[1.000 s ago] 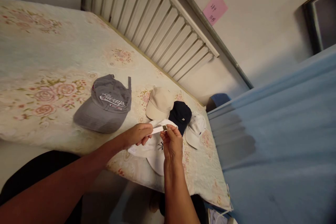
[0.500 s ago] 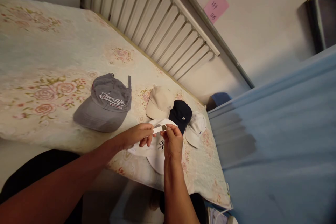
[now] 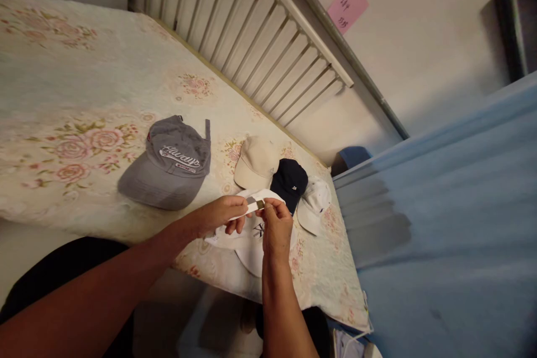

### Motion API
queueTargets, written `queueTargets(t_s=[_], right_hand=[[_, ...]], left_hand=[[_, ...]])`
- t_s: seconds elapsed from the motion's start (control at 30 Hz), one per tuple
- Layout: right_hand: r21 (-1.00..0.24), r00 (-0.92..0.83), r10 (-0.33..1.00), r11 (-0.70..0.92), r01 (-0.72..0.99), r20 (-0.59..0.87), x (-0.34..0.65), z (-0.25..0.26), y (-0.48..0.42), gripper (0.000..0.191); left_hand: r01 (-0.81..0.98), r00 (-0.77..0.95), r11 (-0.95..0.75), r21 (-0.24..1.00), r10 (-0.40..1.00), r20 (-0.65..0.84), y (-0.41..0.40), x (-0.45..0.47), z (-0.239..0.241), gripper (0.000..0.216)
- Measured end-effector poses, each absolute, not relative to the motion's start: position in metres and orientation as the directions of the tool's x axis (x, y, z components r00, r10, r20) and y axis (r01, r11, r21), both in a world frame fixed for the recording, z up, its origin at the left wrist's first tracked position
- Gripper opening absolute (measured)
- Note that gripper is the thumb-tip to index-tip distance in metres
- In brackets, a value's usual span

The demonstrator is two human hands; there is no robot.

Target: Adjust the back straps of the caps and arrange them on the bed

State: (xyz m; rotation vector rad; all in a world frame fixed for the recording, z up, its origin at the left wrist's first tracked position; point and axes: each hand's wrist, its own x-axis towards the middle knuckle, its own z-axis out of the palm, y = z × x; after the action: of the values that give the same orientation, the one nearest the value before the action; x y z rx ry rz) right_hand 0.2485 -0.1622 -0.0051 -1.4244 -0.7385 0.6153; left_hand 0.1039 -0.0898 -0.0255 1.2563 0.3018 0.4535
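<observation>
Below my hands lies a white baseball cap [image 3: 251, 260] with a dark logo on its front, partly hidden by my fingers and wrist. My left hand [image 3: 224, 215] is closed, pinching the cap's white strap [image 3: 251, 209] between thumb and forefinger. At the strap's other end, my right hand [image 3: 277, 226] pinches a small metal buckle [image 3: 260, 205] with its fingertips. Just beyond are a beige cap [image 3: 257, 161], a navy cap [image 3: 288, 179] and another white cap [image 3: 314, 207]. A grey cap [image 3: 170, 165] with white lettering rests to the left.
A floral cloth [image 3: 159, 78] covers the surface under the caps. A metal rail with bars [image 3: 247, 28] runs along the back wall, which bears a pink note [image 3: 347, 6]. On the right hangs a blue curtain [image 3: 444, 224]. A white cable [image 3: 361, 337] lies near the front right corner.
My left hand has shifted very slightly along the strap, and the strap and buckle are turned a little differently. The caps lie where they were.
</observation>
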Motion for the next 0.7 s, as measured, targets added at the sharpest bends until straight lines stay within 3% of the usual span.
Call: queueTargets(t_s=[0.27, 0.7], right_hand=[[-0.995, 0.608, 0.790, 0.026, 0.091, 0.077, 0.247, -0.004, -0.167, 0.019], [-1.000, 0.582, 0.813, -0.019, -0.012, -0.022, 0.245, -0.005, -0.172, 0.020]], left_hand=[[-0.125, 0.868, 0.226, 0.966, 0.496, -0.004, -0.089, 0.106, -0.033, 0.029], [-0.073, 0.877, 0.222, 0.972, 0.478, -0.043, -0.090, 0.108, -0.032, 0.030]])
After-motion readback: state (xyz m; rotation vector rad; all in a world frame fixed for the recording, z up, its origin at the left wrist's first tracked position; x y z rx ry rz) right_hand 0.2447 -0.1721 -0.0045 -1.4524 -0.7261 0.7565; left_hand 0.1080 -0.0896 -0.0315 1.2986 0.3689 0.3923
